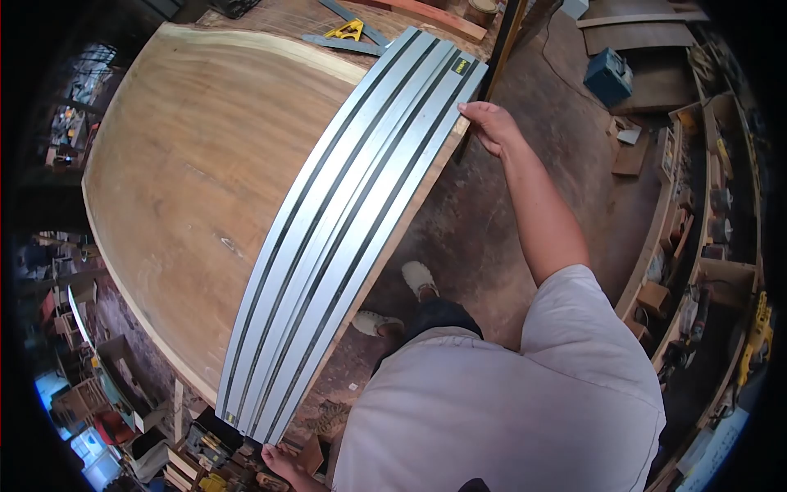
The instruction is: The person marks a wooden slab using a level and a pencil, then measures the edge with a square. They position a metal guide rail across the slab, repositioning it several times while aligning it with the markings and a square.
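Note:
A long silver metal guide rail [352, 213] with dark lengthwise strips lies along the near edge of a large wooden slab [197, 172]. It looks curved in this wide view. At the rail's upper right end my right hand [489, 125] pinches its near edge, thumb and fingers together. Down at the lower left end, my left hand [281, 462] has its fingertips on the rail's end corner; part of this hand is at the picture's bottom edge. A yellow and silver square tool [346, 31] rests beyond the rail's upper end.
A reddish wooden strip [434, 18] lies at the top. On the floor to the right stands a blue toolbox [608, 76]. Shelves with tools [713, 271] line the right side. Wood pieces and boxes clutter the lower left. My shoes [419, 279] are below the slab's edge.

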The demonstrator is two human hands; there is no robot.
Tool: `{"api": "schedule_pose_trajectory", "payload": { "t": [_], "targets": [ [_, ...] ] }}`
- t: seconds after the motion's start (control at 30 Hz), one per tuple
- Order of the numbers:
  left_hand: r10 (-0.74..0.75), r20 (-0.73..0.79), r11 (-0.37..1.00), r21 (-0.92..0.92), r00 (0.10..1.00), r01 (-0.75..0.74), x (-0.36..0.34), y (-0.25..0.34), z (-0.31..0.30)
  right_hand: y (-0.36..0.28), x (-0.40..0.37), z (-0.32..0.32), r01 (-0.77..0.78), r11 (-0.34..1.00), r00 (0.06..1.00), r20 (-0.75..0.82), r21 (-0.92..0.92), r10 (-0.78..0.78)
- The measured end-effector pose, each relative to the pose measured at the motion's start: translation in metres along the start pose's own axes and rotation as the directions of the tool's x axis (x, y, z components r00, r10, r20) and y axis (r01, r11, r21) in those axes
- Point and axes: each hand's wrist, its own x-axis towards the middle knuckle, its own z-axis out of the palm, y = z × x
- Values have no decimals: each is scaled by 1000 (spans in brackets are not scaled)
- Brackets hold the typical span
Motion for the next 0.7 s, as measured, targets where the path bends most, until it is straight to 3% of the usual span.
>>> {"api": "schedule_pose_trajectory", "payload": {
  "t": [0.13,0.43,0.5,0.53,0.57,0.6,0.63,0.67,0.7],
  "targets": [
    [-17,-49,1000,1,999,17,0,0,1,-1,-2,1,-16,1000,1000,-10,-2,16],
    [11,25,998,-64,1000,-9,15,-13,-12,2,4,-3,-10,999,1000,-24,-41,9],
    [44,142,999,7,989,-46,23,-23,-24,3,8,-4,-18,988,996,-91,-153,4],
    [90,88,993,-87,992,-83,22,-28,-15,7,16,-17,-15,964,989,-145,-265,-25],
    [31,168,999,-34,985,-26,12,-7,-3,5,20,-25,-74,961,995,-82,-266,54],
    [-19,156,1000,-18,988,22,12,-8,-6,-17,-14,9,-117,955,992,-70,-272,102],
    [-53,54,998,-31,997,55,-4,8,10,4,36,-46,-184,926,978,-160,-330,137],
    [-53,57,998,-19,997,54,0,2,1,13,76,-83,-204,916,979,-81,-345,188],
    [-34,23,999,-34,999,35,2,-7,-2,-1,48,-49,-263,898,959,7,-353,283]
  ]
}}
